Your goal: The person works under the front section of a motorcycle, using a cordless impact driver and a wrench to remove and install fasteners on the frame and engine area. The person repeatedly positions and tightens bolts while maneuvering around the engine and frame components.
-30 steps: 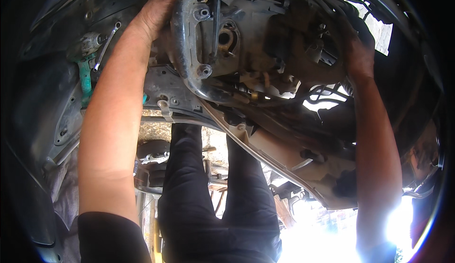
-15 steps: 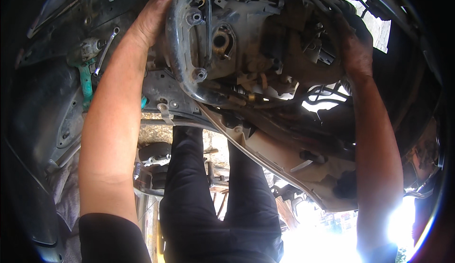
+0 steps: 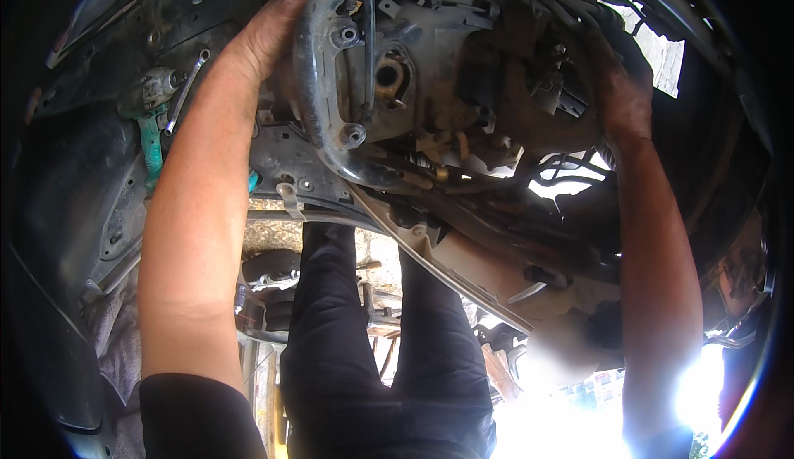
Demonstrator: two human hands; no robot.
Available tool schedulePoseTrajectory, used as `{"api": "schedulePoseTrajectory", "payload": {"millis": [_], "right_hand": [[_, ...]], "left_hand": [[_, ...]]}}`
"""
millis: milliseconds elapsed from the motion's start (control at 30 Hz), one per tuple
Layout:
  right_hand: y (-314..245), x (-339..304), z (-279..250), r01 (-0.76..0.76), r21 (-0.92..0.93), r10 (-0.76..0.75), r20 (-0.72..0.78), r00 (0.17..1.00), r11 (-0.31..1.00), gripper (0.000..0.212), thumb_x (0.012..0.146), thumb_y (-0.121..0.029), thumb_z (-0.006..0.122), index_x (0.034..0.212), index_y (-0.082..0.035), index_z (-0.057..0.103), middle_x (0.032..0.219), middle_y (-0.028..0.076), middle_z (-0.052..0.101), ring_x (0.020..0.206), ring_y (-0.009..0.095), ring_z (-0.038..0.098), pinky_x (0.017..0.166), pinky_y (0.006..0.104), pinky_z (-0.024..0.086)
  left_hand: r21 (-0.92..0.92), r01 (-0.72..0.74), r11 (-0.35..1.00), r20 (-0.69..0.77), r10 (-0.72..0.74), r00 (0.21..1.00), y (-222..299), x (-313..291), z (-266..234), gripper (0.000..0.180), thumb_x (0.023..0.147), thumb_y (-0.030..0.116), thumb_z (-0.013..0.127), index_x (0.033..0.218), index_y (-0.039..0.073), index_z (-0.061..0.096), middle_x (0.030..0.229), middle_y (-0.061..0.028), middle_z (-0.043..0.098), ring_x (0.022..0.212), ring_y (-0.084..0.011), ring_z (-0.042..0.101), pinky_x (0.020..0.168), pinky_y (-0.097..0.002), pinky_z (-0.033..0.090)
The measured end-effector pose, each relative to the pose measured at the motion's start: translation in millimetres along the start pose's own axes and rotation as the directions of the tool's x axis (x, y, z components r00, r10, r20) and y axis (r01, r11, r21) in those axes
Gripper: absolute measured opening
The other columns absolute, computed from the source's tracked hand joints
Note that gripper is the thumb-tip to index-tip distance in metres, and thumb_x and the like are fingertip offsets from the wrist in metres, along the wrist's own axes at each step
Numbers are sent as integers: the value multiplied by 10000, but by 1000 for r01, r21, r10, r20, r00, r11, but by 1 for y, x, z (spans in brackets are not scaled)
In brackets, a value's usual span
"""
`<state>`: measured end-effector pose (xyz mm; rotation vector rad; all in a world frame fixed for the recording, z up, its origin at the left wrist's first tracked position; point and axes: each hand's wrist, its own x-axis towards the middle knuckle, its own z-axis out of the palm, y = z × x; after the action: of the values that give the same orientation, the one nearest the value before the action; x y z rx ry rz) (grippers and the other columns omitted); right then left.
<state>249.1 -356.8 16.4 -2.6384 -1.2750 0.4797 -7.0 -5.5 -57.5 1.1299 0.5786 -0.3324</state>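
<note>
From far away I look down, and I call the top of my view 12 o'clock. The bent metal bar (image 3: 308, 87) is at 11 o'clock, with two bolt rings (image 3: 353, 135) on its inner side. My left hand (image 3: 271, 31) is right by its outer edge, at 11 o'clock too. The fingertips go out of sight, so I cannot tell if they are apart or clamped on the bar. My right hand (image 3: 624, 99) is at 2 o'clock, beside a dark, dusty part (image 3: 529, 128). It is so dim there that I may be wrong about what it touches, and I cannot tell how those fingers are.

I think the bar is heavy and very stiff, so a hard squeeze should not hurt it. Its shiny skin could be slippery. I would hold it around the fat curved side, and leave alone the thin black tube (image 3: 370, 54) near 12 o'clock, which looks easier to bend. The pale panel (image 3: 475, 256) at 4 o'clock looks thin, so I would not lean on it
</note>
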Motion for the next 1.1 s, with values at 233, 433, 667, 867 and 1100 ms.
{"api": "schedulePoseTrajectory", "payload": {"millis": [233, 433, 667, 867, 1100], "right_hand": [[12, -5, -1, 224, -365, -223, 47, 974, 904, 403, 952, -82, 520, 1353, -84, 559, 1309, 134, 605, 1172, 286, 597, 1028, 347, 457], [16, -4, 2, 163, -417, -144, 79, 987, 894, 433, 940, -92, 527, 1373, -84, 540, 1343, 102, 595, 1224, 277, 565, 1058, 347, 428], [-8, -5, 6, -2, 210, 6, -22, 1000, 978, 332, 948, -125, 627, 1279, -107, 634, 1246, 90, 641, 1164, 185, 597, 1036, 305, 448], [-8, -5, 4, -254, 315, 256, 37, 966, 915, 412, 954, -156, 621, 1341, -21, 570, 1341, 143, 580, 1240, 216, 548, 1085, 334, 393], [-14, -2, 1, -379, 625, 417, 94, 904, 682, 472, 990, -193, 576, 1380, 57, 487, 1361, 173, 557, 1256, 257, 528, 1066, 344, 393]], "left_hand": [[84, -62, 995, -35, 65, 997, 8, -3, 8, 635, 846, 644, 596, 1146, 89, 669, 1000, -3, 676, 917, -113, 578, 850, -301, 467], [117, -56, 992, -285, 88, 955, 8, -19, 20, 466, 945, 457, 543, 1151, 56, 661, 1024, -55, 688, 930, -152, 618, 849, -305, 485], [-229, -265, 937, -513, 115, 850, 13, -53, 25, 340, 920, 183, 600, 1184, -26, 647, 1086, -92, 683, 1023, -196, 629, 943, -321, 475], [-58, -182, 982, -660, 99, 744, 20, -104, 10, 196, 888, 53, 615, 1079, 9, 612, 981, -89, 658, 872, -196, 660, 828, -364, 558], [128, -27, 991, -917, 129, 377, -6, -200, -54, 255, 832, -79, 604, 1062, 27, 575, 897, -90, 658, 752, -129, 622, 652, -240, 520]]}}
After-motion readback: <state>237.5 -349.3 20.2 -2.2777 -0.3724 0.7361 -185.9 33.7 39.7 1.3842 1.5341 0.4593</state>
